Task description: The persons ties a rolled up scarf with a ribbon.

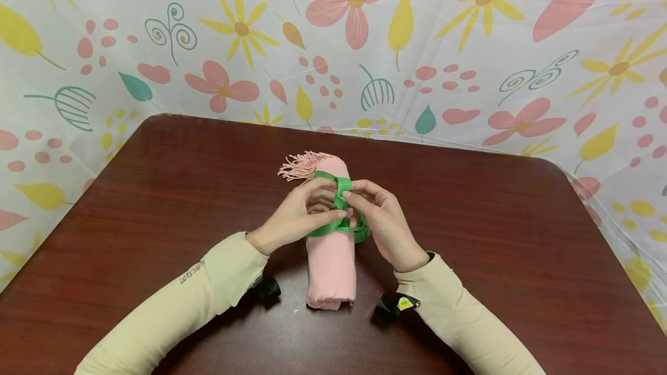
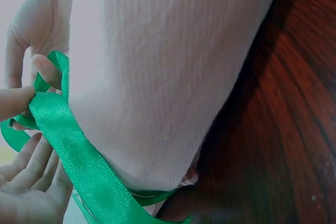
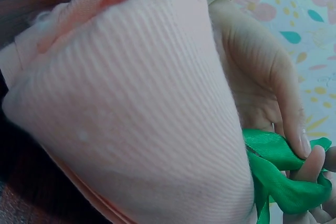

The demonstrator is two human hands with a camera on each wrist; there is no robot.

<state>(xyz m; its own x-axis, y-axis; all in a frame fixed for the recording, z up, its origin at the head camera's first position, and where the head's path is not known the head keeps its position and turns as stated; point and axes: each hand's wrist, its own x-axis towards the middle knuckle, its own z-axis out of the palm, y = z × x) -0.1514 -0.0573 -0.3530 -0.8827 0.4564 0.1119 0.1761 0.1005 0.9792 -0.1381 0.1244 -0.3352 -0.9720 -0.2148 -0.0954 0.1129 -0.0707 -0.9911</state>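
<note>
A pink ribbed scarf (image 1: 332, 268), rolled into a tube, lies lengthwise on the table with its fringe (image 1: 299, 166) spilling out at the far left end. Green satin ribbon (image 2: 94, 171) passes around the roll and forms loops above its middle. My left hand (image 1: 289, 216) pinches ribbon between thumb and fingers over the roll. From the other side my right hand (image 1: 388, 227) pinches the ribbon close to the left fingertips. In the right wrist view, the scarf (image 3: 147, 119) hides part of the left hand, while ribbon loops (image 3: 294, 192) show between the fingers.
The dark reddish-brown table (image 1: 156, 190) extends around the roll on all sides. Behind it hangs a white cloth (image 1: 333, 74) printed with flowers and leaves. A small black wrist camera (image 1: 267, 288) hangs under the left sleeve, another (image 1: 388, 307) under the right.
</note>
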